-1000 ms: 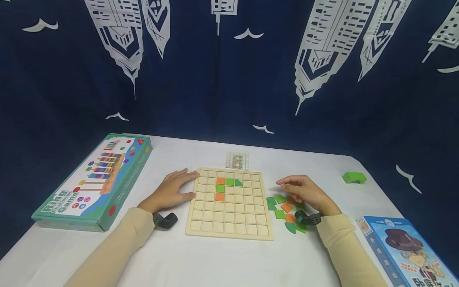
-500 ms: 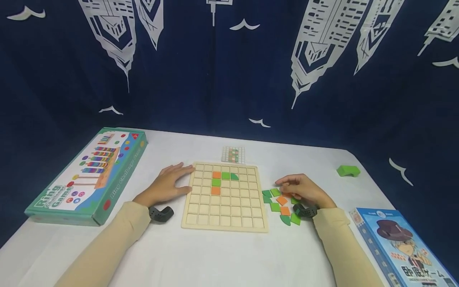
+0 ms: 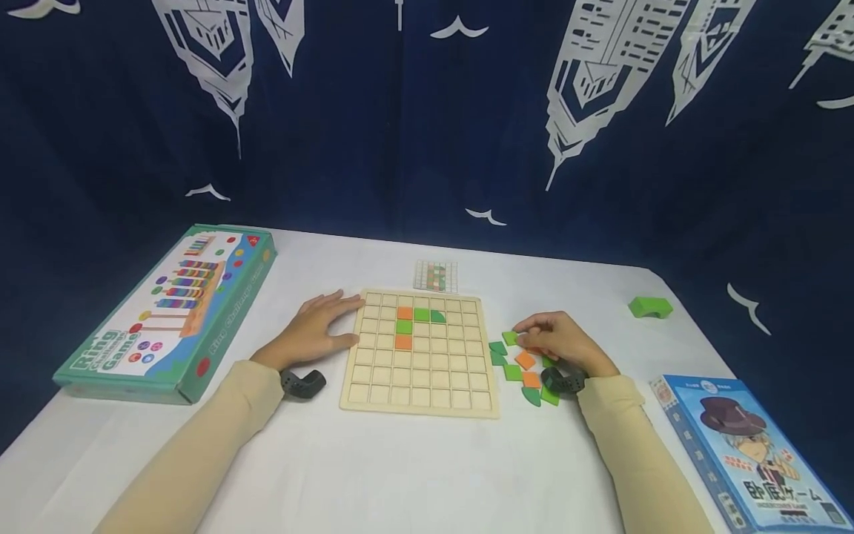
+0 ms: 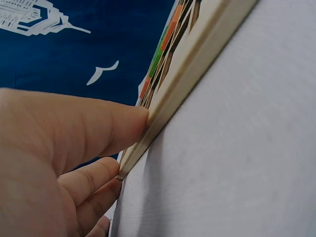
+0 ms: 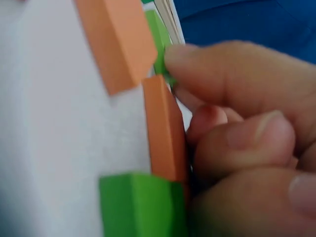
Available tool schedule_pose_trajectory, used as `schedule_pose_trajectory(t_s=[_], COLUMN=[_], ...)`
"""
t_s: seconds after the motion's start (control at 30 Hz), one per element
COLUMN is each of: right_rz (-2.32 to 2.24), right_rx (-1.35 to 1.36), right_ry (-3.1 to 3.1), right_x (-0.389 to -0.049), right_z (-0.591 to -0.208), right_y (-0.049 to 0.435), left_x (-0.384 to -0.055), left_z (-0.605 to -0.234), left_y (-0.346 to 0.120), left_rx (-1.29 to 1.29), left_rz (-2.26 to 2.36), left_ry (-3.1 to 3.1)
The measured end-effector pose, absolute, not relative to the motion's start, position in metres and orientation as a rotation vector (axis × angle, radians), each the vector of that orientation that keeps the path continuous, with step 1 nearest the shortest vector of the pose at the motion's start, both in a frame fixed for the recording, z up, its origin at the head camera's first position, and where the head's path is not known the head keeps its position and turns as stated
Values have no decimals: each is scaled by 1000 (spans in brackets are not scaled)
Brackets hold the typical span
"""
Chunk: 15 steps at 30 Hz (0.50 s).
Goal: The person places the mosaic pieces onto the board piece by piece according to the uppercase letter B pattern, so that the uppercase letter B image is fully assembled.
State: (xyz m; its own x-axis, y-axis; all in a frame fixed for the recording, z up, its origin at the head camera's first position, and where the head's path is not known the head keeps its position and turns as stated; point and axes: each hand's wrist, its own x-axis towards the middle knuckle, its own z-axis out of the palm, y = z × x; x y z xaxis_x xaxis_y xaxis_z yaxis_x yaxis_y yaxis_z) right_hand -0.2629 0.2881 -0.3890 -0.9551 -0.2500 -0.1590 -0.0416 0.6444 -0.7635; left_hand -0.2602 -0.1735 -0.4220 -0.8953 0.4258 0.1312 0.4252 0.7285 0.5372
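Note:
My left hand (image 3: 308,334) lies at the left edge of a pale wooden grid board (image 3: 420,378), fingers extended. In the left wrist view its thumb and fingertips touch the board's rim (image 4: 182,74). Orange and green square tiles and a dark green quarter-round tile (image 3: 437,317) sit in the board's upper cells. Right of the board, my right hand (image 3: 560,343) pinches a light green square tile (image 3: 510,338) at the edge of a loose pile. The right wrist view shows the thumb against that tile (image 5: 157,37); the forefinger's tip is hidden. Orange tiles (image 5: 165,131) lie under the curled fingers.
A small printed grid card (image 3: 436,277) lies behind the board. A ring game box (image 3: 167,315) stands at the left, a blue game box (image 3: 754,452) at the right. One green arched block (image 3: 650,307) is at the far right.
My right hand has lowered its thumb and forefinger onto the light green square tile and shifted it slightly away from the pile. The left hand stays at the board's edge. The head view has tilted slightly.

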Motion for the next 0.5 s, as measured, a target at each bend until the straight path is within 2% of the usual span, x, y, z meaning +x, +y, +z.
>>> schedule_pose_trajectory(t_s=[0.5], right_rz=[-1248], right_rx=[-264], right_ry=[2571], right_x=[-264], right_z=[-388], right_y=[289], left_x=[-260], left_z=[-419], left_y=[-173], left_rx=[701], left_rz=[905], left_ry=[2916])
